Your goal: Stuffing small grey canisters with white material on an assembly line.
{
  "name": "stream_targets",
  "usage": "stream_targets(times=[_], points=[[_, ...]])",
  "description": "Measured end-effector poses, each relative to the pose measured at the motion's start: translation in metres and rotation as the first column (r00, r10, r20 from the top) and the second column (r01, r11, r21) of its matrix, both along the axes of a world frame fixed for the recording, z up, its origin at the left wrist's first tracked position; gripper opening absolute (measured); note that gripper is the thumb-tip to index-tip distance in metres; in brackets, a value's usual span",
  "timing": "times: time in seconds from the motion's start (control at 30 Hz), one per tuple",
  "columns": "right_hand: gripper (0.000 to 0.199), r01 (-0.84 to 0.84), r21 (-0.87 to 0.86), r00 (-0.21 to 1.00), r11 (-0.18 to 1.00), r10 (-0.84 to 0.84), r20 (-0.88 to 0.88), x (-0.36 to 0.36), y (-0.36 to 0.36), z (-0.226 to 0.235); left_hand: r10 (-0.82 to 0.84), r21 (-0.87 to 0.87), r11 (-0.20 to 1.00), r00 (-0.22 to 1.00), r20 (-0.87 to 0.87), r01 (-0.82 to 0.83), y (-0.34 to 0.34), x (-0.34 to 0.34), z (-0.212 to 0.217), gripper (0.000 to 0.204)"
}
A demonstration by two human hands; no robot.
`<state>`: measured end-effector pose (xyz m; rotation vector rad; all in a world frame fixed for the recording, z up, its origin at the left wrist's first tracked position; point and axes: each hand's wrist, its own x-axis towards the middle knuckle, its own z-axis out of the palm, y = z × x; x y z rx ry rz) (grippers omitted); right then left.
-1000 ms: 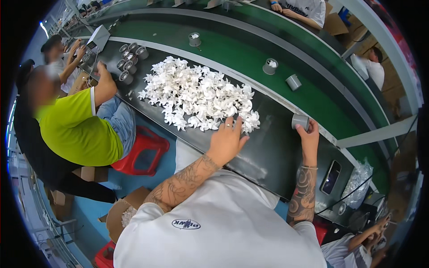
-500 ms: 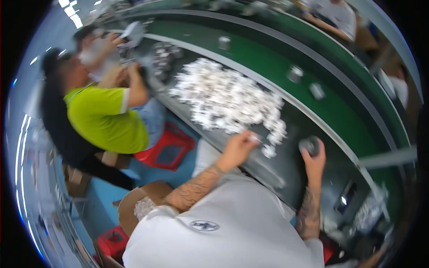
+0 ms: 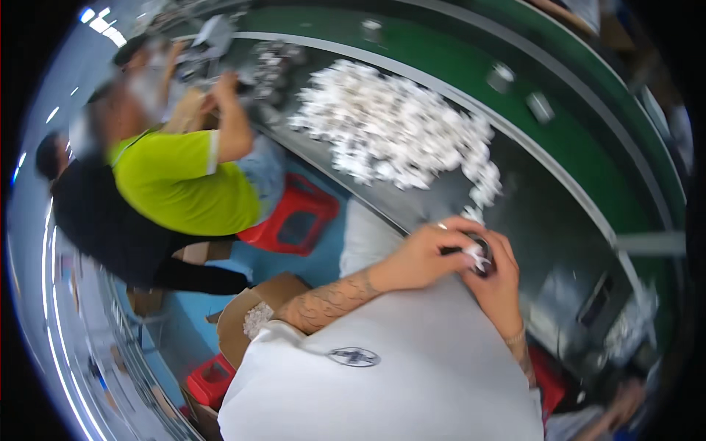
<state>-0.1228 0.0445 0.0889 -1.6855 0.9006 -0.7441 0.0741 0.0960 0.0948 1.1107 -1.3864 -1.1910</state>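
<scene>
Close in front of my white shirt, both hands meet over a dark, round metal part. My right hand [image 3: 498, 290] is wrapped round this dark round part [image 3: 483, 269] from the right. From the left comes my left hand [image 3: 421, 259], pinching a small white piece [image 3: 476, 256] at the part's opening. How deep the piece sits in it I cannot tell, as fingers cover much of both. Just beyond my hands, a big loose pile of small white pieces [image 3: 397, 125] lies on the dark worktable [image 3: 540, 202].
Metal cylinders [image 3: 501, 77] stand on the green conveyor belt [image 3: 448, 44] past the table's rail. A dark flat object [image 3: 594, 300] and clear plastic bags [image 3: 631, 323] lie to the right. At left, a person in a yellow-green shirt [image 3: 184, 176] sits on a red stool [image 3: 298, 220]; a cardboard box [image 3: 283, 290] is near my left elbow.
My left hand has brought the white piece from the pile's edge across to the dark round part. My right hand has drawn that part in toward my body. The view has shifted.
</scene>
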Motion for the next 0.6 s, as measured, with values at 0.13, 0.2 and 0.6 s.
stream_targets(times=[0.13, 0.2, 0.6], points=[[0.061, -0.004, -0.182, 0.990, 0.983, -0.022, -0.142, -0.009, 0.005, 0.018, 0.051, 0.067, 0.996, 0.998, 0.043, -0.054, 0.006, -0.007, 0.004, 0.018], [0.062, 0.011, -0.174, 0.986, 0.985, -0.040, -0.165, -0.008, 0.009, 0.024, 0.037, 0.100, 0.994, 0.999, 0.015, -0.039, 0.009, -0.006, 0.007, 0.019], [0.063, -0.013, -0.001, 0.998, 1.000, 0.013, -0.060, -0.001, 0.012, 0.024, 0.151, -0.024, 0.988, 0.984, 0.090, -0.149, 0.014, 0.000, 0.002, 0.014]])
